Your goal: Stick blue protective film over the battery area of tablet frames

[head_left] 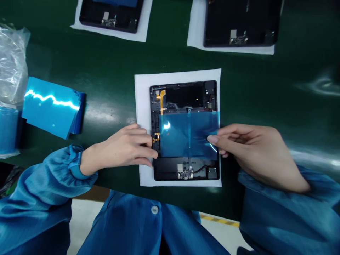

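An opened black tablet housing (pixel 170 169) lies on a white sheet (pixel 143 106), with an orange flex cable and a small circuit board showing inside. Over its middle lies a translucent blue film (pixel 177 138). My right hand (pixel 247 148) pinches the film's right edge between thumb and fingers, at the housing's right side. At the left side, my left hand (pixel 127 147) rests with its fingers bent and a little apart, touching the housing's left edge.
A stack of blue films (pixel 50 106) lies at the left, beside a clear plastic bag (pixel 12 67) and more blue films (pixel 7 131). Two more housings (pixel 90 14) (pixel 217 28) lie on white sheets at the top. The table (pixel 111 63) is dark green.
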`<state>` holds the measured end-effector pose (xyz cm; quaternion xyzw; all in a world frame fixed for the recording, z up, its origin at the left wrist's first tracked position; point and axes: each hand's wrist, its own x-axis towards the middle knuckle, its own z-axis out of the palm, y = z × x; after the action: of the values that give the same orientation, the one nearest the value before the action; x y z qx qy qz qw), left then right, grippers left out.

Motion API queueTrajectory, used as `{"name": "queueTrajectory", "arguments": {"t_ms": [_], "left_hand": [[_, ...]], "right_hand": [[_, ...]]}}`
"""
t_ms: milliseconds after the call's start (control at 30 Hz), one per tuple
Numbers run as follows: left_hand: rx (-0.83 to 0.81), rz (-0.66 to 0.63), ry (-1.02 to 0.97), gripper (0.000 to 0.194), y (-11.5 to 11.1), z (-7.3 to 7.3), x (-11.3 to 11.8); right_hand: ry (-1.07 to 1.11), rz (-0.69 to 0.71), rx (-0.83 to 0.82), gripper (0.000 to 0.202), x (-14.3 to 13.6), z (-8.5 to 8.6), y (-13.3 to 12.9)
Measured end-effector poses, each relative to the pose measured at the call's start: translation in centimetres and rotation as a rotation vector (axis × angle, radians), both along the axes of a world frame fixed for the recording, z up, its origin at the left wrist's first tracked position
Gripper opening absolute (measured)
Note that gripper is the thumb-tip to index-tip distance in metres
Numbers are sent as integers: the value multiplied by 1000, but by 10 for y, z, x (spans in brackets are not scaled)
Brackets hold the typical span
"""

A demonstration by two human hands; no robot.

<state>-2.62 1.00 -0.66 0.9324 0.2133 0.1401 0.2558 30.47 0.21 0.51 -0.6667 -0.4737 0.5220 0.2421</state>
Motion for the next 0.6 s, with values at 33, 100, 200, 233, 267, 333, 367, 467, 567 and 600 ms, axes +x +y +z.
{"name": "queueTrajectory", "arguments": {"t_ms": [33, 100, 200, 233, 267, 333, 367, 467, 567, 600], "left_hand": [[0, 0, -7, 24, 0, 0, 0], [6, 0, -29, 25, 0, -1, 0], [16, 1, -50, 25, 0, -2, 0], [20, 0, -52, 26, 1, -2, 0], [25, 0, -51, 26, 1, -2, 0], [27, -1, -49, 25, 1, -1, 0], [23, -1, -50, 25, 1, 0, 0], [1, 3, -51, 23, 1, 3, 1], [-10, 7, -64, 22, 1, 4, 2], [-11, 5, -58, 22, 1, 5, 2]], "right_hand": [[8, -2, -1, 30, 0, -1, 0], [28, -6, 6, 29, 0, -2, 0], [58, -10, 24, 28, 0, -2, 1], [65, -12, 25, 29, 0, -1, 1], [72, -15, 23, 30, 0, -1, 2], [84, -15, 14, 33, -2, 1, 3], [89, -11, 12, 34, -2, 2, 3], [77, 13, 24, 36, -4, 4, 4], [73, 31, 36, 39, -4, 5, 5], [81, 33, 36, 40, -4, 5, 5]]}}
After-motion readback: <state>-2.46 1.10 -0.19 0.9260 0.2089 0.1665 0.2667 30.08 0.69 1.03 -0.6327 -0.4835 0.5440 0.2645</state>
